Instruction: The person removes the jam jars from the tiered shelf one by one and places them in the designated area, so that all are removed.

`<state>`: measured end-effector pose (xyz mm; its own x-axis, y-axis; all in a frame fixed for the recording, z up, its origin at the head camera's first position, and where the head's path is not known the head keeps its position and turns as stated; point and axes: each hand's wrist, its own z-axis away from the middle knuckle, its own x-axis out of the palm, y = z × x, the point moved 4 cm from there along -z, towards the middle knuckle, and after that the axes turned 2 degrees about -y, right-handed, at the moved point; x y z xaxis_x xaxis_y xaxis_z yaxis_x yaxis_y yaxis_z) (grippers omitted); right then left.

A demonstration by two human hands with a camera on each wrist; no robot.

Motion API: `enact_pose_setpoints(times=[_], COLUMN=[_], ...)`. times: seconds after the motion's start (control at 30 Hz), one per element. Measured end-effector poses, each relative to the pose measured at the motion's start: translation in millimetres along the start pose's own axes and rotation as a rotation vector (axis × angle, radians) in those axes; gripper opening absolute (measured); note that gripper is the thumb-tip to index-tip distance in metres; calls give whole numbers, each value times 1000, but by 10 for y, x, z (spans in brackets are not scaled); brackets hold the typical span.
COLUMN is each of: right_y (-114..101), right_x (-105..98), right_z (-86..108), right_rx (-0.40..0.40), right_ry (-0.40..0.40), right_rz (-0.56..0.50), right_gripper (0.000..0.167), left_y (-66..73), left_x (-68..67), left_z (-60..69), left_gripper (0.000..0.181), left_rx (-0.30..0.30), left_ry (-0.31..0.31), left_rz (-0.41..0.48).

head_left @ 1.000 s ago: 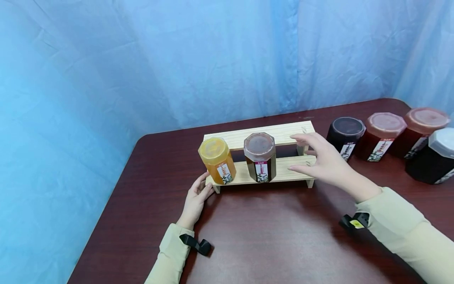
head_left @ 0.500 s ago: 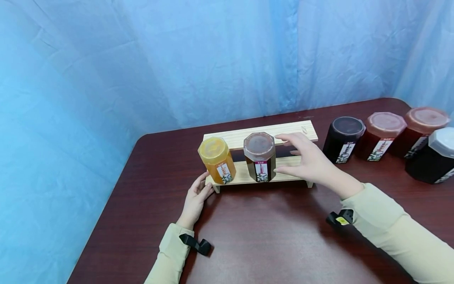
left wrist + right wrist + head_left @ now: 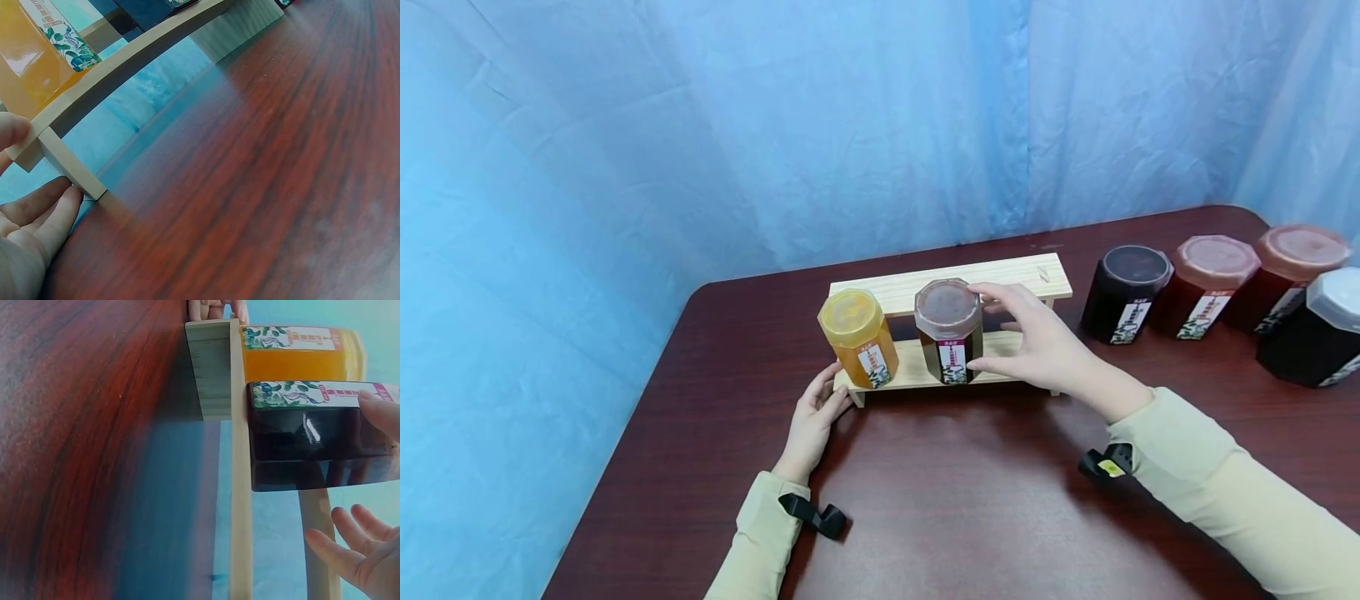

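My left hand grips the left end of a two-step wooden rack. Its fingertips lie against the lower board and the front leg. On the lower step an amber-filled jar stands leaning slightly, with a yellow lid. To its right is a dark jar with a pink-topped label. My right hand pinches this dark jar from the right, thumb at its front and index finger by the lid. In the right wrist view the thumb lies on the label, while other fingers spread apart behind. The index fingertip is outside that view.
Several more jars stand to the right: a black one, two red ones, the nearer a red jar, and a white-lidded jar. The dark red wooden table reaches back to a blue curtain.
My right hand has moved left from the rack's right end to the dark jar, and its thumb and index finger now touch it. My left hand and the jars have stayed put.
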<state>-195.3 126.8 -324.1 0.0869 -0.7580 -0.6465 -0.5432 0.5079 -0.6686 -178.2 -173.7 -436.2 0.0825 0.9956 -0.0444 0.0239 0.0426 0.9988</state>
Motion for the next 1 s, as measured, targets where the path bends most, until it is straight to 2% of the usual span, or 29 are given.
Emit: enact_pose_setpoints(times=[0.2,0.4,0.6,1.0], right_y=[28,51,85,86], right_x=[62,117,209,356], right_z=[-1,2,10,8], right_rx=[11,-33,11,-4], right_ry=[-19,-2,-1,129], right_rz=[-50,-57,-43,-68], right_gripper=[90,96,102,102], left_y=[9,19,13,-3], left_x=[5,11,7,6], left_z=[-9,-20,-7,-9], left_gripper=[47,46,46,46], left_rx=[-25,-31,-28,-30], left_ry=[0,9,11,7], left_rz=[14,37,36,60])
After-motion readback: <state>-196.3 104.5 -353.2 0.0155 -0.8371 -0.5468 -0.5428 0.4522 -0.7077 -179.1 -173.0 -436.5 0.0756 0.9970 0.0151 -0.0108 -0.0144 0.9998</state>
